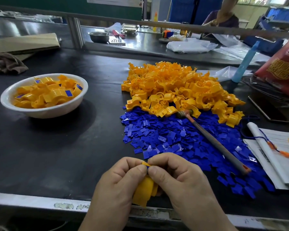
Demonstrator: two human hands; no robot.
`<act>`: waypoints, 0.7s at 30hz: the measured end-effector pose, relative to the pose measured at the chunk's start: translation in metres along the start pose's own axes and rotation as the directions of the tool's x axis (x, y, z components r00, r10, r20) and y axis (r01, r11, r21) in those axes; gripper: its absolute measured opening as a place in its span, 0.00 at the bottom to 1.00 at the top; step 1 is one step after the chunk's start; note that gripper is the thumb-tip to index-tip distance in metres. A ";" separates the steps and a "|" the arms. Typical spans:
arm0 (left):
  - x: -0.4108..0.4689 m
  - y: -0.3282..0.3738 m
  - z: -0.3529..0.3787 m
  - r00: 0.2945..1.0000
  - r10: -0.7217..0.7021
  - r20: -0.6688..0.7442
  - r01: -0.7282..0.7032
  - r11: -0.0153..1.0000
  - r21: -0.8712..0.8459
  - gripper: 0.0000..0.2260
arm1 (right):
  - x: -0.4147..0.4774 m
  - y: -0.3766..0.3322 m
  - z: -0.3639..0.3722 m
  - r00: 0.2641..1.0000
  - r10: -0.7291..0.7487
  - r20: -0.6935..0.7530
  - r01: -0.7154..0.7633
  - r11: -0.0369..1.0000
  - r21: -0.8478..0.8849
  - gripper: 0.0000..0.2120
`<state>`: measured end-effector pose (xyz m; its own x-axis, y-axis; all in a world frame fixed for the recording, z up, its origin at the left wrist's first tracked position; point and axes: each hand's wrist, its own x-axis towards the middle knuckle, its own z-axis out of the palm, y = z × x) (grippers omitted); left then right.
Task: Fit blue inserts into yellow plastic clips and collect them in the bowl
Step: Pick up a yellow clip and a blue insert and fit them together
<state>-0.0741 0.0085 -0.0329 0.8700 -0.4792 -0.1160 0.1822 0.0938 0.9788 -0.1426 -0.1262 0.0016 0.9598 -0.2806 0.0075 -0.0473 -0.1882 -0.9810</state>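
- Left hand [117,184] at bottom centre of the frame, fingers curled round a clip [144,187], thumb pressing on its top end.
- right hand [182,179] just beside it, thumb and fingers pinching the same top end; the two thumb tips touch.
- A sliver of blue insert [147,167] shows between the thumbs (how far it sits in the clip cannot be told).
- The clip is held above the near edge of the black worktop [65,155].
- The white bowl [45,114] stands at the left of the frame, well apart from the hands, holding yellow clips, several with blue inserts showing.
- A yellow heap [177,85] of loose clips lies at centre right.
- A blue heap [173,144] of loose inserts lies below it, touching it and reaching close to the right hand.
- A grey-handled tool [215,140] lies slantwise across the blue heap, its head at the edge of the yellow one.
- Papers [274,155] lie at the right edge, a red bag [282,67] at upper right, cardboard [23,42] at upper left.
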 end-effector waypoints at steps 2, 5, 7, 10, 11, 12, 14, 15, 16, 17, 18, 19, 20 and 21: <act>0.002 0.007 -0.005 1.000 0.016 -0.011 -0.015 0.995 0.100 0.16 | 0.002 0.000 -0.004 0.999 -0.046 0.022 0.049 0.982 -0.181 0.05; 0.013 0.012 -0.030 0.987 0.078 -0.138 -0.020 0.926 0.377 0.07 | 0.010 0.007 -0.032 0.958 -0.274 -0.087 0.143 0.717 -0.682 0.12; 0.021 0.014 -0.048 0.971 0.120 -0.205 0.007 0.848 0.530 0.03 | 0.017 0.013 -0.065 0.911 -0.370 -0.183 0.031 0.503 -0.864 0.18; 0.029 0.014 -0.061 0.959 0.177 -0.221 0.020 0.736 0.677 0.06 | 0.028 0.023 -0.108 0.937 -0.197 -0.289 -0.249 0.206 -0.946 0.25; 0.030 0.015 -0.061 0.954 0.210 -0.212 0.007 0.695 0.719 0.06 | 0.031 0.028 -0.117 0.943 -0.115 -0.312 -0.301 0.108 -0.948 0.26; 0.031 0.015 -0.061 0.948 0.249 -0.201 -0.009 0.649 0.761 0.05 | 0.033 0.033 -0.123 0.944 -0.058 -0.326 -0.324 0.041 -0.945 0.25; 0.031 0.015 -0.061 0.936 0.307 -0.174 -0.027 0.554 0.832 0.04 | 0.035 0.041 -0.126 0.944 -0.019 -0.328 -0.328 0.027 -0.944 0.21; 0.030 0.013 -0.062 0.933 0.320 -0.163 -0.027 0.515 0.857 0.04 | 0.036 0.043 -0.127 0.946 -0.024 -0.324 -0.322 0.050 -0.945 0.19; 0.029 0.011 -0.063 0.934 0.325 -0.150 -0.028 0.486 0.874 0.09 | 0.037 0.045 -0.128 0.947 -0.030 -0.320 -0.317 0.074 -0.946 0.17; 0.027 0.009 -0.064 0.939 0.314 -0.138 -0.026 0.466 0.884 0.15 | 0.039 0.046 -0.129 0.947 -0.033 -0.320 -0.316 0.094 -0.944 0.16; 0.024 0.008 -0.065 0.945 0.302 -0.127 -0.021 0.443 0.896 0.20 | 0.040 0.047 -0.130 0.948 -0.035 -0.316 -0.311 0.105 -0.944 0.15; 0.023 0.008 -0.065 0.949 0.294 -0.111 -0.023 0.416 0.909 0.24 | 0.042 0.048 -0.131 0.950 -0.041 -0.309 -0.303 0.112 -0.946 0.14; 0.021 0.008 -0.065 0.953 0.283 -0.106 -0.014 0.391 0.920 0.27 | 0.043 0.047 -0.132 0.951 -0.050 -0.305 -0.297 0.125 -0.947 0.13; 0.021 0.007 -0.066 0.954 0.280 -0.110 -0.003 0.373 0.928 0.28 | 0.043 0.045 -0.132 0.950 -0.064 -0.306 -0.293 0.158 -0.943 0.12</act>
<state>-0.0243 0.0569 -0.0392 0.9310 -0.3350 0.1450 -0.3596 -0.7731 0.5224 -0.1398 -0.2714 -0.0162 0.8302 -0.5423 0.1292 -0.5495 -0.8351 0.0252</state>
